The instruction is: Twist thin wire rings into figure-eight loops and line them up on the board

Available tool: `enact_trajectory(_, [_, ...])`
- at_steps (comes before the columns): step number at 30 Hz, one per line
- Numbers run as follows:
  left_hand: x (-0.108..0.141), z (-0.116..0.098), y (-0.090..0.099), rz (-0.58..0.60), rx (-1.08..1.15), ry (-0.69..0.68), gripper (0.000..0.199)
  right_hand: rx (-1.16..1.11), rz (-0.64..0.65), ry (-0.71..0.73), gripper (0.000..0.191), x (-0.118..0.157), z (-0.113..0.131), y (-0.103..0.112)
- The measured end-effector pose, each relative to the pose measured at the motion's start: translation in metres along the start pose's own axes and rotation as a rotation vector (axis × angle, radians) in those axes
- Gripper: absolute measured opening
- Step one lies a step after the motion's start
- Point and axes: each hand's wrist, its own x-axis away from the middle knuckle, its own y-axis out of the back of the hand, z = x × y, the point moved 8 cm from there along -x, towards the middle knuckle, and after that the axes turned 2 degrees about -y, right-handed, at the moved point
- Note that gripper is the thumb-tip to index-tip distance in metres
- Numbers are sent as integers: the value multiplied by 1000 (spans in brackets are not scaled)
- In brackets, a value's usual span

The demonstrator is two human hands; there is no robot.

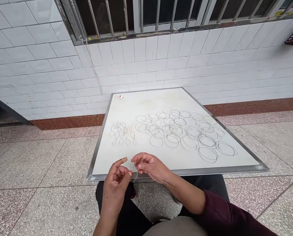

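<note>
My right hand pinches a thin wire loop between thumb and fingers, near the board's front edge. The wire crosses itself at the pinch, with one lobe above and another below. Just left of it, my left hand has its thumb and index finger apart, its other fingers curled. The left thumb tip is close to the lower lobe; whether they touch I cannot tell. Beyond my hands, several small figure-eight wire loops lie on the left of the white board. Many larger round wire loops overlap on its right.
A small red-and-white object sits at the board's far left corner. The board has a raised-looking metal edge and spans above my knees. Behind it stands a white tiled wall with a barred window. Speckled floor tiles surround it.
</note>
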Motion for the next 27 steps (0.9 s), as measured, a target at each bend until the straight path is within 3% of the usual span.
enact_trajectory(10, [28,-13,-25,31,42,29,40,203,-41,83,23,30,20,-3])
enact_trajectory(15, [35,-17,-28,-10,28,23,38,253,-23,90,20,38,22,-2])
enact_trajectory(27, [36,8,-34,70,214,125,37,188,-31,95,21,50,24,-4])
